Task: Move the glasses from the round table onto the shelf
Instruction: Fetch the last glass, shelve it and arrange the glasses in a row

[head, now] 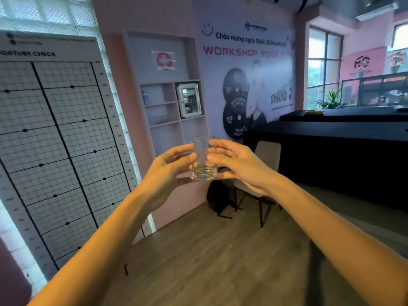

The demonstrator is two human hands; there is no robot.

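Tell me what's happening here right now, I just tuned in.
A person is carrying one clear glass through the room, held up in front of them between both hands: the left hand wraps its left side and the right hand covers its right side. The glass is upright and looks empty. Straight ahead is the built-in wall shelf, and the glass has not been set on it yet. The round table is out of view. A chair and a black bag sit below the shelf.
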